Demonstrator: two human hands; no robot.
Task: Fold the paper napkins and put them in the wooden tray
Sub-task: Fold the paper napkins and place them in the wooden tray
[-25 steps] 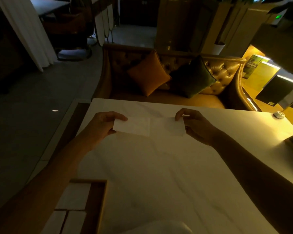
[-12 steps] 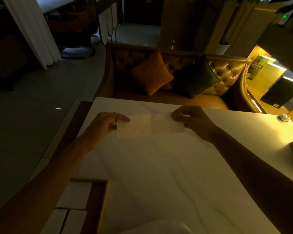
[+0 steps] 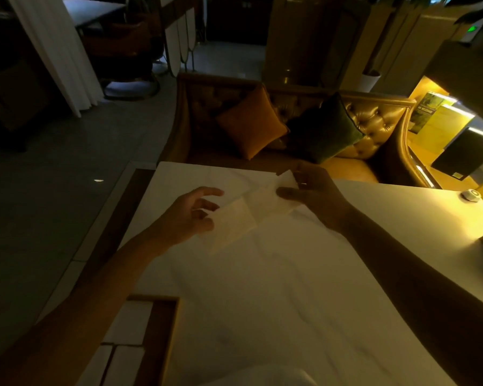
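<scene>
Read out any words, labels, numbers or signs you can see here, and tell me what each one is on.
No text here can be read.
On the leaflet at far right: a dark band of print, too blurred.
The green lit sign, top right: too small to tell.
The small label on the black board: too small.

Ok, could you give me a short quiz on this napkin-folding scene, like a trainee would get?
1. True or false: the wooden tray already holds folded napkins.
2. The right hand is: A) empty, B) pinching the paper napkin, C) inside the tray.
3. Fill in: the tray sits at the near-____ corner of the table, from the person's side.

Key: 1 true; 2 B; 3 left.
</scene>
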